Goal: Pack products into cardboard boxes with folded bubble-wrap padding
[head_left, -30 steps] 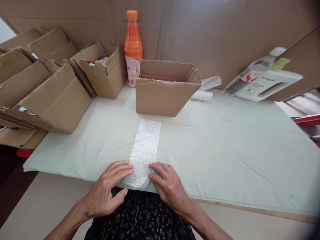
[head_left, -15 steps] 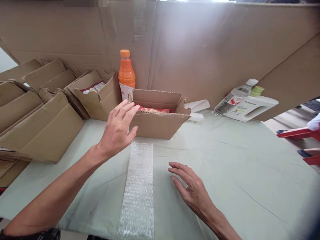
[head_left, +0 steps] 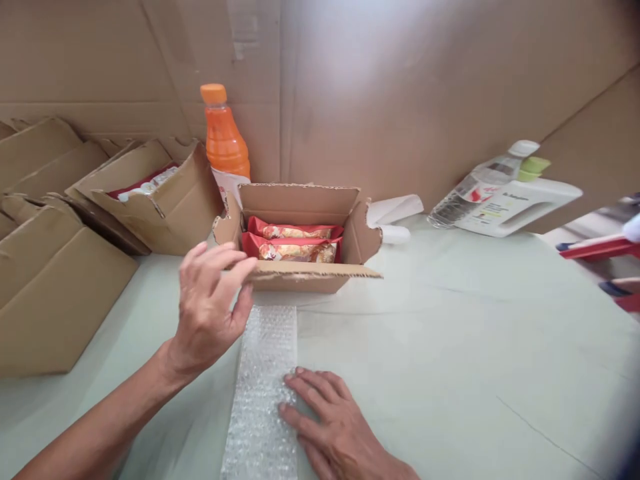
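In front of me stands a small cardboard box (head_left: 300, 285), its top open. Two red snack packets (head_left: 295, 248) with food pictures on them lie inside. My left hand (head_left: 207, 303) is at the box's front left corner, index finger over the front flap and thumb below it, closed on its edge. Below the box a long strip of bubble wrap (head_left: 260, 413) lies flat on the table. With fingers spread, my right hand (head_left: 333, 423) rests at the strip's right side, fingertips touching it.
More cardboard boxes (head_left: 45, 300) crowd the left side, one holding a red and white packet (head_left: 147, 185). An orange drink bottle (head_left: 225, 140) stands behind. White rolled sheets (head_left: 395, 210), a clear bottle (head_left: 480, 187) and a white jug (head_left: 525, 207) lie toward the back right.
My right hand has moved left onto the bubble wrap. My left hand has come lower at the box corner, the front flap leans outward, and the packets show more fully.
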`<state>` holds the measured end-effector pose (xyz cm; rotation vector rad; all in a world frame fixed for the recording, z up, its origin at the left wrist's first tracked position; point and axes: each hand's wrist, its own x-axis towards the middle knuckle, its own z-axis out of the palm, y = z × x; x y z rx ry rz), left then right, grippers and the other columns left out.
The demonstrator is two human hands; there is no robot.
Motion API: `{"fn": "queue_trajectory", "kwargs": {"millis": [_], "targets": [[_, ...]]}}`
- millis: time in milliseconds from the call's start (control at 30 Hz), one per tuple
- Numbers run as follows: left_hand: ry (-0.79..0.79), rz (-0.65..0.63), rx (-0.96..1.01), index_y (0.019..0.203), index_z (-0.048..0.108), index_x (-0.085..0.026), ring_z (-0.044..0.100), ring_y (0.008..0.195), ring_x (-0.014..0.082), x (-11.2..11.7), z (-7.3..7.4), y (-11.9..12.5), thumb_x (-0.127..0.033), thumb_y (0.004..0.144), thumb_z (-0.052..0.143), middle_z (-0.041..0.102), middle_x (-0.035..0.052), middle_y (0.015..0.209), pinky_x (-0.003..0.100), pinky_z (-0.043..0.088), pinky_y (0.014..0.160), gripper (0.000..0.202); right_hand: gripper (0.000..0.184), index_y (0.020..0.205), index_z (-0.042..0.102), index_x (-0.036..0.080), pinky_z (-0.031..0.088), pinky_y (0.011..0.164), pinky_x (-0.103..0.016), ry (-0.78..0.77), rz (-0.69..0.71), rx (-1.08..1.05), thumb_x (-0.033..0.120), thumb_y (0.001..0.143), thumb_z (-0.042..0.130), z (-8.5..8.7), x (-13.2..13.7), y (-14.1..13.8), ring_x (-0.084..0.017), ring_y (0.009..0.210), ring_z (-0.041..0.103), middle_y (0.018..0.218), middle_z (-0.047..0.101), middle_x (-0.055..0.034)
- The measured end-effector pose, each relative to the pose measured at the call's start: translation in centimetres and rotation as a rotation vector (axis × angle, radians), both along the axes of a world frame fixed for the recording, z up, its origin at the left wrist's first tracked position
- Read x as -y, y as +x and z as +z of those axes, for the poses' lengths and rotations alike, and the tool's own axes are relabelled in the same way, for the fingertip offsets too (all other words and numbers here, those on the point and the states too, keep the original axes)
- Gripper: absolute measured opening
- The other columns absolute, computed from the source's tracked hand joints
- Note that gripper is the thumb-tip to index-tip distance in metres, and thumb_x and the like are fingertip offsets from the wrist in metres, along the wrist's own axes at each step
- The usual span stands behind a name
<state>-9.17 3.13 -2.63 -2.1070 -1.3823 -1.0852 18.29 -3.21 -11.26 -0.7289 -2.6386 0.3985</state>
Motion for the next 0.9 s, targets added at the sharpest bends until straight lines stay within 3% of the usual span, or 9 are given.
{"fn": "queue_trajectory", "kwargs": {"millis": [67,133,267,433,533,667,800,900], "targets": [[0.026,0.011,0.076,0.148,0.043,-0.027,0.049,0.138,0.0351,1.5,-0.5,0.6,-0.007,0.082,0.069,0.053,0.0131,0.143,0.062,0.038,0.118,0.073,0.03,0.123,0.067,0.029,0.047,0.103,-0.045,0.005,0.012,0.021,0.023,0.095,0.057,-0.5,0.7,-0.7,-0.025,0.133,0.055,0.141,0.064,-0.0053],[-0.019,-0.016,0.102,0.15,0.041,-0.028,0.044,0.142,0.0359,3.5,-1.6,1.2,-0.006,0.082,0.069,0.048,0.0133,0.15,0.063,0.036,0.119,0.077,0.022,0.115,0.068,0.028,0.045,0.102,-0.043,0.035,-0.016,-0.009,0.022,0.097,0.057,-1.2,1.2,-1.1,-0.023,0.131,0.055,0.137,0.067,-0.0035],[-0.296,-0.213,0.086,0.124,0.061,-0.025,0.057,0.129,0.0301,7.6,-4.6,1.9,-0.006,0.088,0.061,0.066,0.009,0.126,0.054,0.043,0.114,0.04,0.014,0.107,0.068,0.023,0.046,0.097,-0.039,0.021,-0.017,-0.068,0.021,0.097,0.058,-1.7,1.5,-0.9,-0.02,0.124,0.058,0.129,0.071,-0.0023],[-0.49,-0.312,0.123,0.115,0.064,-0.023,0.065,0.113,0.023,9.6,-7.7,2.1,-0.014,0.093,0.058,0.073,0.0061,0.11,0.037,0.056,0.093,0.025,0.021,0.115,0.068,0.021,0.05,0.091,-0.037,-0.02,-0.034,-0.157,0.024,0.099,0.055,0.9,-0.7,1.9,-0.017,0.108,0.066,0.124,0.073,-0.0057],[-0.489,-0.292,0.087,0.113,0.066,-0.023,0.065,0.114,0.0242,10.1,-9.2,2.0,-0.014,0.093,0.058,0.073,0.0072,0.112,0.039,0.056,0.093,0.024,0.026,0.108,0.072,0.02,0.051,0.089,-0.039,0.103,-0.215,-0.132,0.018,0.1,0.048,3.1,-5.5,5.6,-0.02,0.108,0.068,0.121,0.075,-0.0086],[-0.448,-0.254,0.053,0.115,0.066,-0.023,0.061,0.121,0.0267,10.8,-10.7,2.0,-0.009,0.091,0.055,0.07,0.0102,0.118,0.044,0.054,0.099,0.03,0.029,0.106,0.077,0.021,0.05,0.094,-0.046,0.207,-0.497,-0.009,0.021,0.099,0.049,5.0,-15.0,9.7,-0.026,0.111,0.067,0.119,0.076,-0.0097],[-0.463,-0.261,0.02,0.118,0.065,-0.023,0.06,0.124,0.0274,11.0,-10.9,2.0,-0.008,0.091,0.056,0.069,0.0111,0.121,0.046,0.054,0.1,0.032,0.026,0.094,0.08,0.016,0.043,0.099,-0.053,0.203,-0.61,0.17,0.011,0.088,0.055,4.9,-23.8,10.4,-0.036,0.133,0.052,0.141,0.064,-0.0148],[-0.47,-0.259,0.009,0.119,0.065,-0.022,0.06,0.125,0.0277,11.0,-10.9,1.9,-0.008,0.092,0.056,0.069,0.0118,0.122,0.046,0.054,0.101,0.032,0.022,0.09,0.078,0.013,0.041,0.098,-0.052,0.127,-0.641,0.175,0.008,0.083,0.058,4.7,-26.9,10.1,-0.035,0.124,0.056,0.126,0.071,-0.0172]]}}
